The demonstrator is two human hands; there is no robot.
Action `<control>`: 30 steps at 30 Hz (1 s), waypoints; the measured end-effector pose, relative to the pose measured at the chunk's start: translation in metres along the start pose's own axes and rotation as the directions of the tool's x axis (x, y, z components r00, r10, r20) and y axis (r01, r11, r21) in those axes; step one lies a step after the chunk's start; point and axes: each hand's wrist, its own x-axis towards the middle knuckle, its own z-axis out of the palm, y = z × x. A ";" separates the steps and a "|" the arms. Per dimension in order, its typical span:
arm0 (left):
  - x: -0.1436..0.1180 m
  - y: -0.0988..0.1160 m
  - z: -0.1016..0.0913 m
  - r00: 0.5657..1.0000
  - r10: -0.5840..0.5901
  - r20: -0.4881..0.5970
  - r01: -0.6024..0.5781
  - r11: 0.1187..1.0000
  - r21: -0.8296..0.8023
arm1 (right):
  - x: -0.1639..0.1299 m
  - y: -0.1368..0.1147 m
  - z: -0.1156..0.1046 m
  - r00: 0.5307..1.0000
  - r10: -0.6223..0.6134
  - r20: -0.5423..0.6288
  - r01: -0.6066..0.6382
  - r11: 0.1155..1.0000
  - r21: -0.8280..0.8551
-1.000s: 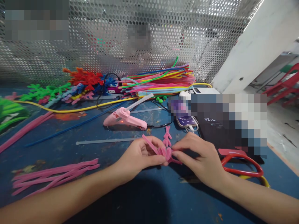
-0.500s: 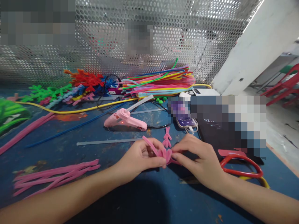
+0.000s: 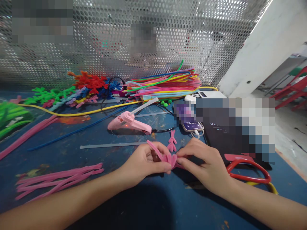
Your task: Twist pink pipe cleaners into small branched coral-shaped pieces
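Note:
Between my hands is a pink pipe cleaner (image 3: 172,160), bent into small loops with one straight end sticking up to the left. My left hand (image 3: 150,161) pinches it between thumb and fingers. From the other side, my right hand (image 3: 200,159) grips its right part with thumb and forefinger; the fingertips hide some of it. Just beyond lies a small branched piece of pink pipe cleaner (image 3: 172,141) on the blue table (image 3: 120,198). A pink glue gun (image 3: 129,124) with a clear stick in it rests behind my left hand, its small light glowing orange.
Loose pink pipe cleaners (image 3: 59,179) lie by my left forearm. Red-handled scissors (image 3: 249,171) are beside my right wrist. A phone (image 3: 192,126) and a dark tablet (image 3: 220,137) sit at right. Bundled coloured pipe cleaners (image 3: 165,84) are stacked against the perforated metal panel (image 3: 168,41).
The view has shifted very slightly. Both hands keep their pinch on the looped pink pipe cleaner, almost without motion.

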 end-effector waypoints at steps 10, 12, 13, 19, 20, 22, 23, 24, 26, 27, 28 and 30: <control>-0.003 0.008 0.008 0.999 -0.004 -0.041 0.007 0.997 0.074 | -0.002 0.000 0.000 0.997 -0.079 0.008 0.080 0.995 -0.063; -0.002 0.009 0.009 0.998 -0.012 -0.058 0.017 0.995 0.095 | -0.003 0.000 0.001 0.996 -0.088 0.004 0.088 0.992 -0.086; -0.002 0.009 0.009 0.998 -0.012 -0.065 0.019 0.995 0.101 | -0.003 0.000 0.001 0.996 -0.089 0.000 0.089 0.991 -0.095; 0.000 0.006 0.011 0.991 0.031 -0.127 -0.028 0.999 0.029 | -0.003 0.000 0.001 0.997 -0.055 -0.054 0.048 0.991 -0.125; 0.001 0.005 0.011 0.989 0.038 -0.141 -0.037 0.999 0.011 | -0.003 0.000 0.001 0.997 -0.051 -0.062 0.042 0.991 -0.130; 0.002 0.003 0.011 0.984 0.048 -0.174 -0.052 0.999 -0.018 | -0.003 0.001 0.001 0.996 -0.051 -0.068 0.041 0.989 -0.139; 0.002 0.002 0.011 0.980 0.055 -0.191 -0.061 0.998 -0.030 | -0.003 0.001 0.001 0.996 -0.050 -0.069 0.040 0.989 -0.143; 0.002 0.001 0.011 0.976 0.063 -0.210 -0.073 0.996 -0.043 | -0.003 0.002 0.002 0.996 -0.048 -0.072 0.037 0.989 -0.146; 0.002 -0.001 0.011 0.964 0.082 -0.254 -0.102 0.993 -0.065 | -0.002 0.003 0.002 0.996 -0.031 -0.081 0.019 0.989 -0.148; 0.002 -0.001 0.011 0.957 0.092 -0.275 -0.116 0.991 -0.072 | -0.002 0.004 0.003 0.996 -0.014 -0.087 0.001 0.989 -0.147; 0.002 -0.001 0.011 0.951 0.101 -0.291 -0.128 0.989 -0.073 | -0.001 0.003 0.003 0.996 0.003 -0.093 -0.017 0.989 -0.144; 0.002 -0.002 0.012 0.943 0.123 -0.310 -0.150 0.987 -0.064 | 0.000 0.002 0.003 0.995 0.032 -0.098 -0.044 0.991 -0.125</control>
